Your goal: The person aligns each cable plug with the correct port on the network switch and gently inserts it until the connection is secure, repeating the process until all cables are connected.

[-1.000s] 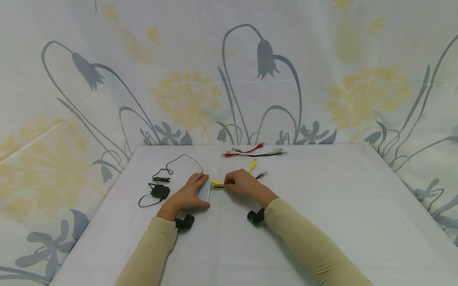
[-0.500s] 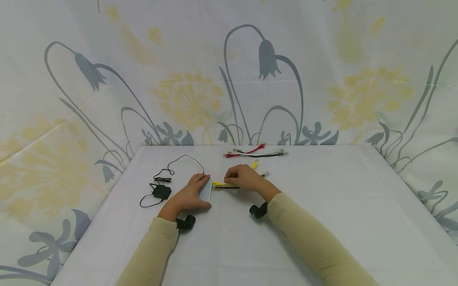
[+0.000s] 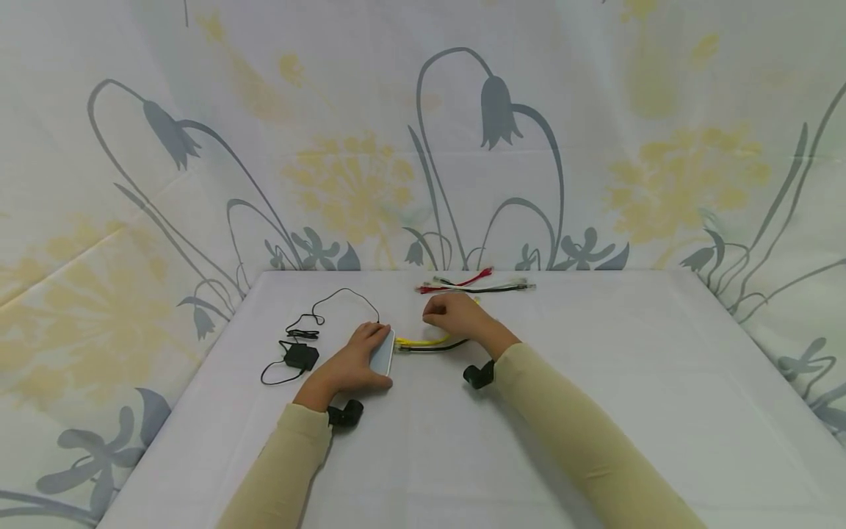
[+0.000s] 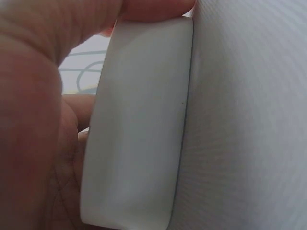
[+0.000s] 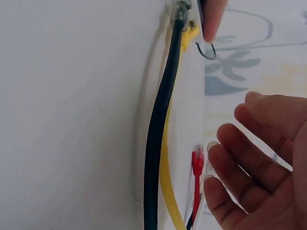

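Note:
My left hand [image 3: 357,360] grips a small white network switch [image 3: 382,354] on the table, thumb at the near end and fingers at the far end. In the left wrist view, the white side of the switch [image 4: 134,120] stands between thumb and fingers. A black network cable [image 5: 160,110] and a yellow network cable [image 5: 167,177] run from plugs at its right edge; how deep the plugs sit is not clear. My right hand [image 3: 459,316] hovers above these cables, partly hiding them. Its fingers are loosely bent and hold nothing in the right wrist view.
A black power adapter [image 3: 301,357] lies left of the left hand, its thin cord [image 3: 344,289] leading to the switch. Red [image 3: 472,278], black and white network cables lie crossed at the table's back edge. Behind hangs a flowered curtain [image 3: 357,176].
My right hand has let go of the cables and risen away toward the back, uncovering more of the yellow and black cables. My left hand stays on the switch.

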